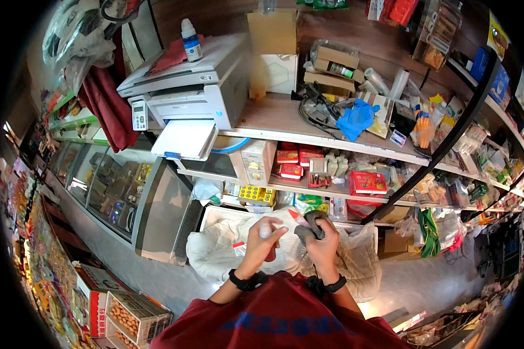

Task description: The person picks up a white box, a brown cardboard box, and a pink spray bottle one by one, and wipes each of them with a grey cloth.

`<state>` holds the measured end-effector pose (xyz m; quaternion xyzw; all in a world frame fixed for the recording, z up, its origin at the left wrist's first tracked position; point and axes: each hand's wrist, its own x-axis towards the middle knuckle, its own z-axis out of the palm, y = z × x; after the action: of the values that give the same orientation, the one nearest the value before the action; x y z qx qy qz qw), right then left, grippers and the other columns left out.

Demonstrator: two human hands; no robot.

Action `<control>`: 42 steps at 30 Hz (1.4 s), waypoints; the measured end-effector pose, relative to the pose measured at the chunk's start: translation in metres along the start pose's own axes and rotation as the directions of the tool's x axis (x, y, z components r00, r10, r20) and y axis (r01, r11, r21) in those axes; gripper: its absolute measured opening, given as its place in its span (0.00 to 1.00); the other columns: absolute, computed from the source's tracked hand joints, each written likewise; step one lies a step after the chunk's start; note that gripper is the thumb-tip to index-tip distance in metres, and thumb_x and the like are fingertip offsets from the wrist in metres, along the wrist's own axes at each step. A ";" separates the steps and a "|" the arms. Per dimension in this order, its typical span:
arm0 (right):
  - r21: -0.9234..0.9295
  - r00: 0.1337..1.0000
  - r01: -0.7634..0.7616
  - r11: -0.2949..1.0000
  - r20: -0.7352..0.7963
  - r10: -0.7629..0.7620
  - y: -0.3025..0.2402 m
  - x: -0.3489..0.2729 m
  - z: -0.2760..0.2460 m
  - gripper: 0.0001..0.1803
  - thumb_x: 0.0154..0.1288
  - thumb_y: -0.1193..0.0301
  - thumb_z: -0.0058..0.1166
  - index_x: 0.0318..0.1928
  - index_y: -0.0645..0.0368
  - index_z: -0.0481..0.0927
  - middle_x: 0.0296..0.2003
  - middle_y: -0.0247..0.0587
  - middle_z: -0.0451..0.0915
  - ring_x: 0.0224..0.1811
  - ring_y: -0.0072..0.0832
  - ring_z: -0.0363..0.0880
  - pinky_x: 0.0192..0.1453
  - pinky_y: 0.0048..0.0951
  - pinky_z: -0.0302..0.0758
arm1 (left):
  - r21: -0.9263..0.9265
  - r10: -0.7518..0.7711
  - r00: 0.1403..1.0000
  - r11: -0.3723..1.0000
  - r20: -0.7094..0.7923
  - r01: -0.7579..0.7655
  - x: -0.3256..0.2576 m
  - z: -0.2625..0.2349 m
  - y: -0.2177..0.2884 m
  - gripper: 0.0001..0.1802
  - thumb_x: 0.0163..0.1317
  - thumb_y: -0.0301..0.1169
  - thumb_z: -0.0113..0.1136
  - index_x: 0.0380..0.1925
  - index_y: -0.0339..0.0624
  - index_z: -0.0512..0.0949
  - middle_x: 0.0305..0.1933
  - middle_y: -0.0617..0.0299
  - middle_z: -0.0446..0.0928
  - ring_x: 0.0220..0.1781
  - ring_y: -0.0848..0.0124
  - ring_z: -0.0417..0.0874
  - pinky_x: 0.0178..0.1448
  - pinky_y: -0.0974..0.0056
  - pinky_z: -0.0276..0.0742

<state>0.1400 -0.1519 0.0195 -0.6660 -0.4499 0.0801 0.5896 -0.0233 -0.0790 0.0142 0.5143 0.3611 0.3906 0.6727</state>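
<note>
My left hand (262, 238) is closed around a small bottle with a pale, rounded top (265, 228). Something dark red shows below its fingers. To its right, my right hand (324, 244) grips a crumpled dark grey cloth (313, 225). A pointed orange-red tip (296, 216) sticks out beside the cloth toward the left; whatever it belongs to is mostly hidden. Both hands are raised in front of my chest, a short gap apart. Under them lies a white fabric cover (212, 244) draped over a pale bin.
A shelf holds a printer (198, 81) with a blue-and-white bottle (191, 43) on top, and a blue glove (357, 118). Red boxes (367, 182) fill the lower shelf. A glass display case (108, 186) stands left; an egg crate (135, 320) sits lower left.
</note>
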 end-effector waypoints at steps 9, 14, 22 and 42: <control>-0.087 0.995 0.071 0.994 -0.059 -0.076 0.007 -0.011 0.003 0.14 0.44 0.78 0.60 0.36 0.62 0.79 0.34 0.48 0.79 0.35 0.50 0.80 0.39 0.41 0.78 | 0.031 0.035 0.997 0.999 0.063 -0.037 0.016 0.045 0.006 0.16 0.62 0.29 0.70 0.48 0.37 0.81 0.30 0.69 0.79 0.24 0.83 0.74 0.28 0.74 0.72; -0.103 0.986 0.095 0.990 -0.129 -0.108 0.015 -0.012 -0.003 0.13 0.44 0.81 0.59 0.35 0.63 0.79 0.35 0.47 0.79 0.35 0.50 0.80 0.40 0.39 0.78 | -0.036 0.032 0.999 0.999 0.008 -0.032 0.016 0.064 0.002 0.19 0.62 0.29 0.71 0.51 0.33 0.81 0.31 0.69 0.80 0.25 0.83 0.75 0.30 0.75 0.70; 0.063 0.985 0.044 0.997 -0.167 -0.032 0.017 0.000 -0.021 0.14 0.45 0.82 0.57 0.38 0.67 0.78 0.35 0.48 0.79 0.35 0.43 0.82 0.43 0.33 0.78 | -0.163 -0.049 0.995 0.985 0.082 0.062 0.028 0.081 0.001 0.22 0.63 0.31 0.70 0.56 0.36 0.80 0.30 0.71 0.79 0.23 0.84 0.72 0.28 0.75 0.68; 0.370 0.947 -0.270 0.889 -0.063 0.314 0.066 0.018 -0.056 0.13 0.51 0.84 0.57 0.40 0.69 0.81 0.33 0.36 0.83 0.37 0.19 0.78 0.47 0.25 0.75 | 0.502 0.434 0.899 0.766 0.056 -0.401 0.269 0.011 0.148 0.08 0.56 0.31 0.70 0.31 0.38 0.85 0.23 0.65 0.82 0.20 0.78 0.77 0.25 0.69 0.71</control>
<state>0.2194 -0.1728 -0.0126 -0.6118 -0.2857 0.2075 0.7078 0.0803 0.1828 0.1381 0.7258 0.3476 0.4386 0.4001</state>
